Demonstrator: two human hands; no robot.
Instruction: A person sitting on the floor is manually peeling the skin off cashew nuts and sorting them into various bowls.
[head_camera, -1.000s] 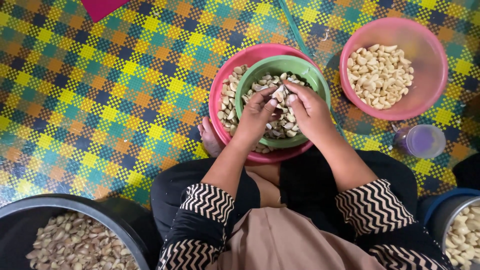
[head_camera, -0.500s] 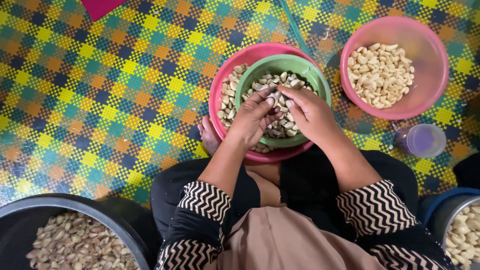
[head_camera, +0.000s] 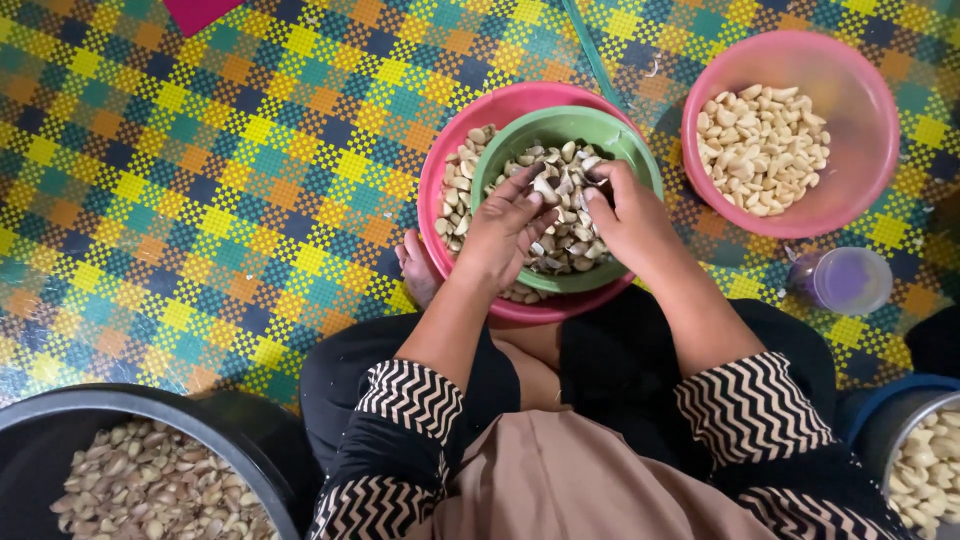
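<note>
black tub (head_camera: 40, 420): cut by edge | hands (head_camera: 505, 235): hide green bowl's (head_camera: 520, 140) cloves

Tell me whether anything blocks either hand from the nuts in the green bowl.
Nothing visible does. The left hand and right hand are already inside the green bowl, fingers on the nuts with no lid or cover over them. The green bowl sits inside the pink bowl.

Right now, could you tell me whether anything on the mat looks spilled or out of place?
Hardly anything: one pale scrap lies loose on the checked mat beside the pink bowl. The green bowl sits nested in the red bowl, both hands inside.
</note>
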